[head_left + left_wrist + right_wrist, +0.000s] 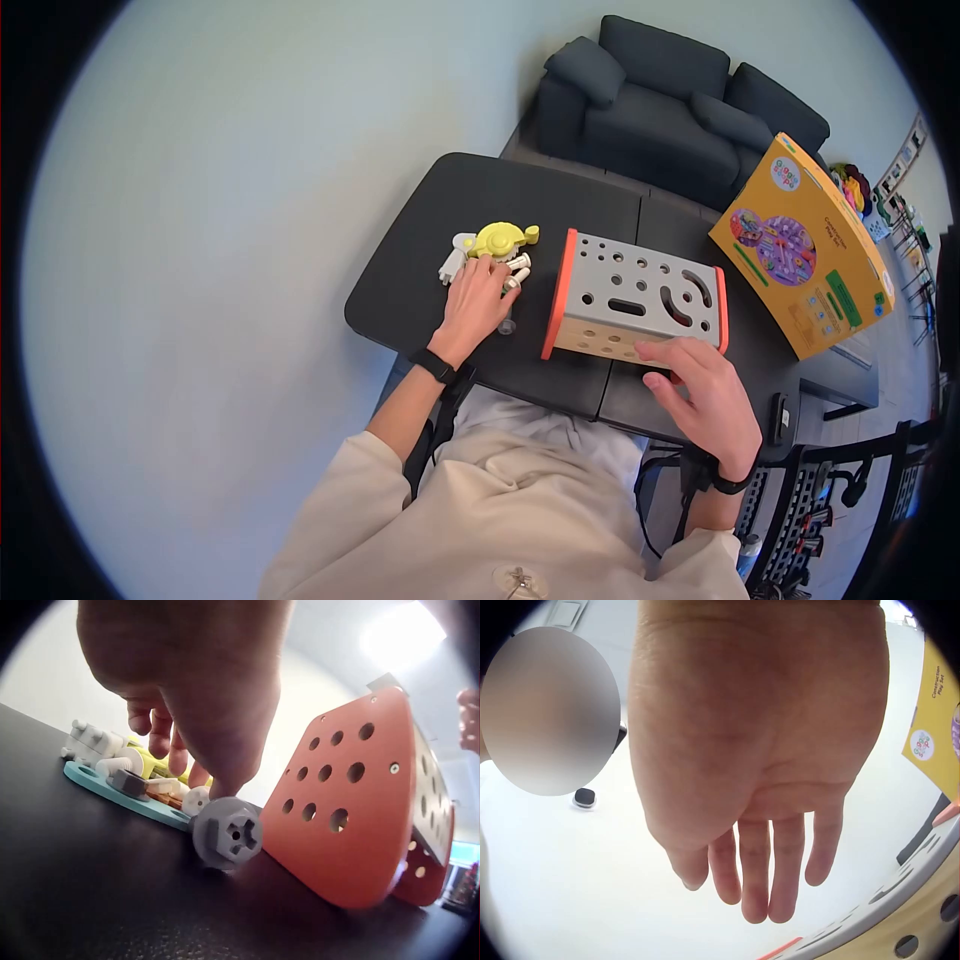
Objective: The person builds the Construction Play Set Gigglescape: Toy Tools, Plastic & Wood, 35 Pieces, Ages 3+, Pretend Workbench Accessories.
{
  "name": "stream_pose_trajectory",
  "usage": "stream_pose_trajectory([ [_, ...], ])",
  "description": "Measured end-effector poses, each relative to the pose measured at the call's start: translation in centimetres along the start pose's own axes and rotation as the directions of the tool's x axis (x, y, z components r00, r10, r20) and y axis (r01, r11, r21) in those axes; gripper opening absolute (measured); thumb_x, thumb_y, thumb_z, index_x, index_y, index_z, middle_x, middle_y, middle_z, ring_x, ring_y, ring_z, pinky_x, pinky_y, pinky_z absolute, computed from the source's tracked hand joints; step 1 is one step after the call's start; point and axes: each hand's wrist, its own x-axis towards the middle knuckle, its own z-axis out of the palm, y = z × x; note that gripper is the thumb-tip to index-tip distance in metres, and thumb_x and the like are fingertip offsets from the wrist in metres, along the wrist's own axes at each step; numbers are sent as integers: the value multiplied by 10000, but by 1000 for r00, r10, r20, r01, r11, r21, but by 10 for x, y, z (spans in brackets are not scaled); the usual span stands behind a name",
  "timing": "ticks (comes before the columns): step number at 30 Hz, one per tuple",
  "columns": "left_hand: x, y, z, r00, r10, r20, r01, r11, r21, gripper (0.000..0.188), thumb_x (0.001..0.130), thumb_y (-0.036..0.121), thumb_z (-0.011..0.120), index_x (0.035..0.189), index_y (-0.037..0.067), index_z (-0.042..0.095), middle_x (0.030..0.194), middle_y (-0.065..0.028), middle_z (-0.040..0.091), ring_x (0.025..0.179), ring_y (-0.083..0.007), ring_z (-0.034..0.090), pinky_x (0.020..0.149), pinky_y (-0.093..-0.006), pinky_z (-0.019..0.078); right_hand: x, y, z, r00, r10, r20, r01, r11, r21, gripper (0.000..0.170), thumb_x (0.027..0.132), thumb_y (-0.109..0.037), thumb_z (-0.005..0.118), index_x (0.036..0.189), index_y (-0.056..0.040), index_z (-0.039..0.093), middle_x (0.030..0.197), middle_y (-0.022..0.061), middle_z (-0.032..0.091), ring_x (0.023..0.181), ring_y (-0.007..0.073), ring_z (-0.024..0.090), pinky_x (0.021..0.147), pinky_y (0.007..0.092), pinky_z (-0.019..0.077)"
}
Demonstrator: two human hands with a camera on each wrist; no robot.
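Observation:
On the left part of the dark table, my left hand (475, 302) reaches down into a small pile of toy construction parts. Around its fingers lie a yellow piece (500, 240), a white piece (455, 262) and white bolts (518, 263). The left wrist view adds a teal strip (112, 796) and a grey bolt (229, 832) with a cross-shaped recess, close by the thumb. A toy workbench block (625, 280) with a grey perforated top and red end panels stands to the right. My right hand (705, 395), fingers extended, hovers by its near right corner, holding nothing.
A yellow play-set carton (815, 250) stands upright at the table's right side. Near the right edge lies a small black device (779, 417). Beyond the table (410, 270) is a dark sofa (650, 120), and a pale wall (260, 200) rises on the left.

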Motion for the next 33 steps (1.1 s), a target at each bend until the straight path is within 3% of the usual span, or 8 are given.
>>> stream_pose_trajectory([
  [12, 17, 23, -29, 985, -158, 64, 166, 975, -150, 311, 959, 238, 796, 1158, 14, 714, 1068, -146, 751, 976, -320, 728, 850, -436, 572, 3, 6, 9, 1000, 19, -2, -19, 1000, -7, 251, 971, -134, 750, 1209, -52, 740, 1098, 126, 728, 999, 363, 694, 875, 437, 558],
  [14, 19, 33, -39, 917, -337, 215, 399, 755, -520, 320, 1005, 214, 761, 1238, 5, 696, 1063, -137, 784, 949, -237, 763, 815, -361, 591, 6, 8, 10, 999, 20, -43, -20, 1000, -6, 246, 967, -125, 752, 1202, -52, 741, 1134, 119, 727, 1023, 357, 694, 895, 436, 559],
  [18, 16, 38, -37, 913, -312, 262, 406, 632, -661, 352, 1052, 188, 710, 1351, 10, 662, 1137, -106, 777, 981, -160, 743, 855, -305, 579, 6, 17, 6, 980, -59, -189, 22, 981, -192, 265, 957, -111, 757, 1217, -63, 738, 1277, 103, 692, 1150, 342, 663, 935, 441, 558],
  [20, 17, 35, -26, 933, -226, 281, 351, 387, -853, 385, 1075, 176, 677, 1424, 20, 630, 1185, -74, 752, 957, -130, 718, 847, -285, 563, 4, 24, 2, 976, -25, -215, -31, 968, -250, 278, 956, -110, 757, 1230, -69, 734, 1317, 103, 677, 1181, 339, 650, 946, 443, 556],
  [22, 13, 36, -23, 913, -259, 315, 395, 369, -842, 398, 1103, 186, 633, 1462, 19, 600, 1222, -54, 730, 951, -111, 693, 849, -262, 536, 2, 29, -3, 969, 63, -240, -122, 963, -241, 302, 965, -80, 737, 1266, -64, 716, 1399, 102, 637, 1199, 333, 635, 940, 427, 564],
  [23, 13, 37, -24, 914, -258, 314, 392, 357, -848, 396, 1110, 197, 621, 1462, 18, 601, 1207, -51, 729, 952, -104, 686, 848, -260, 527, 2, 17, -7, 955, 202, -219, -220, 973, -62, 318, 981, -43, 701, 1298, -50, 691, 1442, 117, 607, 1195, 322, 642, 936, 401, 571],
  [31, 25, 38, -8, 897, -278, 344, 402, 186, -897, 352, 1139, 245, 560, 1396, 4, 561, 1152, -55, 716, 1008, -125, 698, 885, -294, 528, -30, 43, -6, 970, 208, -125, -225, 963, -149, 395, 996, -46, 681, 1388, -54, 634, 1551, 154, 524, 1308, 349, 608, 1117, 427, 497],
  [33, 24, 39, -13, 890, -283, 356, 419, 202, -885, 362, 1144, 264, 546, 1402, 10, 560, 1198, -63, 725, 1039, -135, 702, 908, -306, 532, -37, 51, -2, 961, 227, -156, -252, 952, -174, 512, 1004, -62, 675, 1502, -63, 558, 1648, 161, 422, 1462, 384, 485, 1217, 452, 403],
])
